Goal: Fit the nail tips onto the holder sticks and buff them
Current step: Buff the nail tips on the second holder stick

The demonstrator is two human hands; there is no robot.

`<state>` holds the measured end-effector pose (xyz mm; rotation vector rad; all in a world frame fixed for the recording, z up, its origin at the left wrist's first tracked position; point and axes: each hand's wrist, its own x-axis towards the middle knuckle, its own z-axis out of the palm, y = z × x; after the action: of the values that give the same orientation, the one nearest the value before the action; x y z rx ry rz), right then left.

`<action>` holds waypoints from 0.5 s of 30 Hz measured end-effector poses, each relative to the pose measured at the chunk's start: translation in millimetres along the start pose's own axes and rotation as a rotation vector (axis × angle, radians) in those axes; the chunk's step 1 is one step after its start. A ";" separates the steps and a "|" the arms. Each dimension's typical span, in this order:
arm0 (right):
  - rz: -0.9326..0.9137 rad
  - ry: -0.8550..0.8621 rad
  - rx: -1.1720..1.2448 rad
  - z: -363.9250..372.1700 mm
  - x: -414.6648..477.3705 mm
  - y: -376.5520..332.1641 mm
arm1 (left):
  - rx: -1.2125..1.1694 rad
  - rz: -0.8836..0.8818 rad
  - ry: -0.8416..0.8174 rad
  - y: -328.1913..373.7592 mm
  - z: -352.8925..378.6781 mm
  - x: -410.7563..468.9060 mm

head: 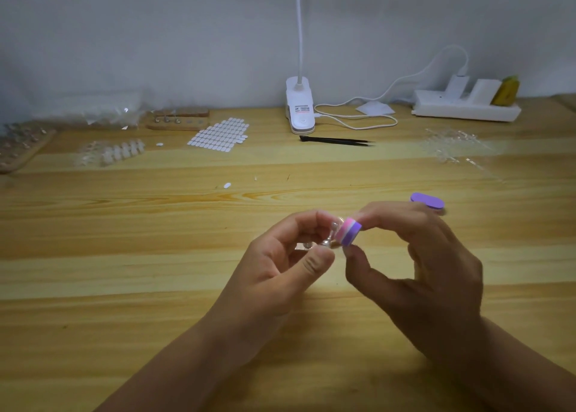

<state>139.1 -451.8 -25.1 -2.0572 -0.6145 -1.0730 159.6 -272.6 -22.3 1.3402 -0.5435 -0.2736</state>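
Above the middle of the wooden table (156,274), my left hand (280,262) pinches a small clear holder stick (327,240) with a nail tip on it. My right hand (430,255) pinches a pink, white and purple buffer block (349,231) between thumb and fingers, its end against the nail tip. A second purple buffer (427,200) lies on the table just behind my right hand. Rows of clear nail tips (115,153) lie at the left and more loose nail tips (452,146) at the right.
A sheet of white adhesive tabs (219,134), a wooden holder stand (179,119) and black tweezers (336,140) lie further back. A white clip lamp (299,106) with its cable and a power strip (467,106) stand by the wall. Another wooden tray (21,149) sits at far left.
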 end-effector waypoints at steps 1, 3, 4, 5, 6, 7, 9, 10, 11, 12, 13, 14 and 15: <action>-0.020 -0.032 -0.014 0.9 -1.6 -0.1 | 0.000 0.005 -0.004 -0.7 0.6 -0.3; 0.020 -0.107 -0.073 0.7 -3.9 6.6 | -0.032 0.012 0.000 -0.1 1.0 -0.3; 0.073 -0.120 -0.085 0.3 -3.3 9.6 | -0.048 0.012 0.002 1.0 0.5 -0.4; 0.116 -0.112 -0.082 -0.6 -1.6 11.4 | -0.051 0.013 -0.001 2.0 0.1 -0.3; 0.134 -0.097 -0.069 -1.5 0.2 11.6 | -0.037 0.011 -0.002 2.5 -0.4 0.1; 0.134 -0.083 -0.050 -1.8 1.5 10.1 | -0.020 0.005 0.008 2.1 -0.9 -0.1; 0.130 -0.071 -0.004 -2.7 0.8 5.9 | -0.016 -0.024 0.056 -0.6 -2.1 0.7; 0.133 -0.075 0.021 -3.1 -0.3 4.7 | -0.029 -0.034 0.078 -1.3 -2.6 0.9; 0.135 -0.081 0.032 -3.7 -1.1 4.9 | -0.041 -0.039 0.089 -1.6 -2.0 1.1; 0.137 -0.086 0.032 -4.4 -1.3 5.4 | -0.047 -0.041 0.093 -1.7 -0.9 1.1; 0.140 -0.090 0.029 -5.0 -1.0 6.9 | -0.046 -0.044 0.093 -1.7 0.2 0.8; 0.143 -0.093 0.027 -5.2 -0.3 8.3 | -0.038 -0.049 0.091 -1.6 1.2 0.3; 0.141 -0.095 0.019 -5.3 0.4 9.7 | -0.027 -0.057 0.090 -1.5 1.8 -0.1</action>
<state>143.4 -461.9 -26.5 -2.1104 -0.5161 -0.8892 158.7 -274.3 -23.6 1.3369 -0.4256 -0.2655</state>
